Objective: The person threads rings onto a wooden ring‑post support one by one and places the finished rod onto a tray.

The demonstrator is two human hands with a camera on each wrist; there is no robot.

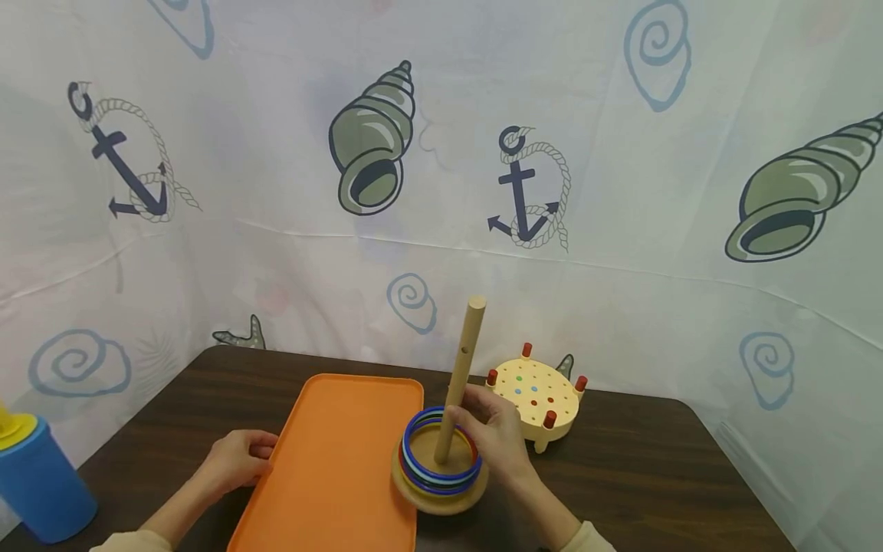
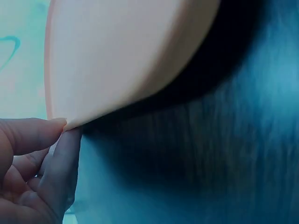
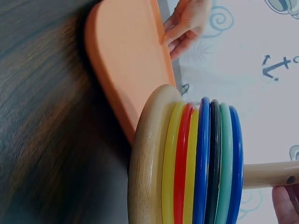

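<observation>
An orange tray (image 1: 338, 460) lies lengthwise in front of me. My left hand (image 1: 237, 458) pinches its left edge; in the left wrist view the thumb presses on top of the rim (image 2: 70, 122), fingers beneath, with dark shadow under the tray. To the right, my right hand (image 1: 495, 425) holds the wooden post (image 1: 467, 345) of a ring-toss stand, which tilts to the right. Its round wooden base (image 1: 441, 509) overlaps the tray's right edge in the head view. Stacked around the post are several coloured rings (image 3: 204, 163): yellow, red, blue, black and light green, with blue on top.
Behind the right hand stands a round cream pegboard (image 1: 527, 387) with red pegs. A blue container (image 1: 44, 487) with a yellow top stands at far left. The dark wooden table (image 1: 641, 475) ends at a printed curtain (image 1: 621, 215).
</observation>
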